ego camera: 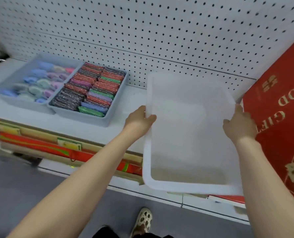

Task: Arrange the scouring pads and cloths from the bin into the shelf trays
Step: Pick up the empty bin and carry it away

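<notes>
An empty white plastic bin (189, 186) is held half over the shelf's front edge. My left hand (139, 121) grips its left rim and my right hand (239, 124) grips its right rim. On the shelf to the left stand two grey-blue trays side by side. The nearer tray (98, 120) is packed with rows of glittery scouring pads (89, 88) in red, black, green, purple and blue. The far-left tray (17, 73) holds pastel cloths (38, 81), blurred.
A white pegboard wall (160, 31) backs the white shelf (129, 98). A large red gift box (280, 117) with gold lettering stands at the right, close to the bin. Red and gold packages (39, 145) lie on the lower shelf. My shoe (142, 220) shows on the grey floor.
</notes>
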Motion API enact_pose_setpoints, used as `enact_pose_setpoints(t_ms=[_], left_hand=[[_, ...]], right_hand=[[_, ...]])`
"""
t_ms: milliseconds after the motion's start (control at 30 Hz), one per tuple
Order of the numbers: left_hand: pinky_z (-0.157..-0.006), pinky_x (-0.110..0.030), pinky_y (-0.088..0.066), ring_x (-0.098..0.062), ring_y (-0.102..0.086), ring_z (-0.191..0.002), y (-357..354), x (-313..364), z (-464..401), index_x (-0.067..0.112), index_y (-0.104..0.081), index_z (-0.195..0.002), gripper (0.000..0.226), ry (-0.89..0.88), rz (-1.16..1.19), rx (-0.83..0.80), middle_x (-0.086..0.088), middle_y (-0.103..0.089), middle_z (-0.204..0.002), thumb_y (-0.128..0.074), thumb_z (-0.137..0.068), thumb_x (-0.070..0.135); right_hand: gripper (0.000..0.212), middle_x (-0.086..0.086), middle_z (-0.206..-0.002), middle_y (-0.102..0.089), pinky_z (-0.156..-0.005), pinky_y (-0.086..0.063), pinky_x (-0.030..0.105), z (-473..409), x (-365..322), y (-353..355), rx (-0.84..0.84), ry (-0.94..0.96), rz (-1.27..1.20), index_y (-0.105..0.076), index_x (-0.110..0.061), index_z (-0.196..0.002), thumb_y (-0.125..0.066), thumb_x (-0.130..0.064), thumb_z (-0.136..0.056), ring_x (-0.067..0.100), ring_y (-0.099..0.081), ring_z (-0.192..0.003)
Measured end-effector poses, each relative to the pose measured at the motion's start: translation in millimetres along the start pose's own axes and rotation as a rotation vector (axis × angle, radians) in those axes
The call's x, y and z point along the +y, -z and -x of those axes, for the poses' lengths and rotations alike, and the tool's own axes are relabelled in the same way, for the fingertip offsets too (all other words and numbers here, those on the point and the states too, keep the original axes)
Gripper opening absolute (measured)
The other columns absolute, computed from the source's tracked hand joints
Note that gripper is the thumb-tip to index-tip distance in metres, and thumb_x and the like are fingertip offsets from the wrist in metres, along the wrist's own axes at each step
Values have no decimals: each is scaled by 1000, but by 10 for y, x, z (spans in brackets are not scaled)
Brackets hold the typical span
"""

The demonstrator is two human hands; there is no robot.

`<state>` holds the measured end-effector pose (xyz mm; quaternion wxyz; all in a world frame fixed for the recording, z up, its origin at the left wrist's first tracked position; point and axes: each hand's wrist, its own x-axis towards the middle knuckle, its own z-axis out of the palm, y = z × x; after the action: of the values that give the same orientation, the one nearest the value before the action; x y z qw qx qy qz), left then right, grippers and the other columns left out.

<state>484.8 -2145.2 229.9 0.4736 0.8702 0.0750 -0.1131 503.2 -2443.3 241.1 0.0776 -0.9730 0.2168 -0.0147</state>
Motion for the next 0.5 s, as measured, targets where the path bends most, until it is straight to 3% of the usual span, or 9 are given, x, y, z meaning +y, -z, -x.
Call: enact_pose_setpoints(t_ms=[67, 200, 333, 500], left_hand=[[-78, -37, -52, -24, -63, -92, 27, -47, 197, 19, -55, -115, 28, -50, 11, 68, -1, -66, -102, -55, -93, 36], [-88, -44, -52, -23, -63, -98, 152, -161, 662, 20, -54, -122, 35, -90, 32, 174, 1, -67, -111, -55, -92, 37], [-91, -44, -50, -24, -63, -104, 328, -409, 1239, 25, -52, -130, 40, -71, 50, 291, 1, -67, -116, -55, -92, 40], [-95, -43, -49, -16, -62, -109, 483, -824, 2117, 33, -52, -128, 47, -27, 107, 450, 11, -66, -119, -53, -84, 48]], right_hand=[[63, 29, -133, -42, -91, -42, 51, 55, -7, 33, 41, 7, -30, -24, -11, -149, -55, -17, -94, 50, -46, -118], [53, 29, -131, -45, -88, -43, 53, 314, -65, 107, 98, 34, -81, -31, -9, -143, -52, -16, -95, 51, -50, -114], [42, 34, -107, -54, -88, -46, 58, 772, -179, 48, 226, 201, -190, -43, -6, -125, -50, -14, -84, 51, -56, -98], [48, 30, -117, -56, -87, -44, 52, 1439, -352, 43, 144, 303, -303, -43, -13, -132, -53, -14, -85, 47, -53, -108]])
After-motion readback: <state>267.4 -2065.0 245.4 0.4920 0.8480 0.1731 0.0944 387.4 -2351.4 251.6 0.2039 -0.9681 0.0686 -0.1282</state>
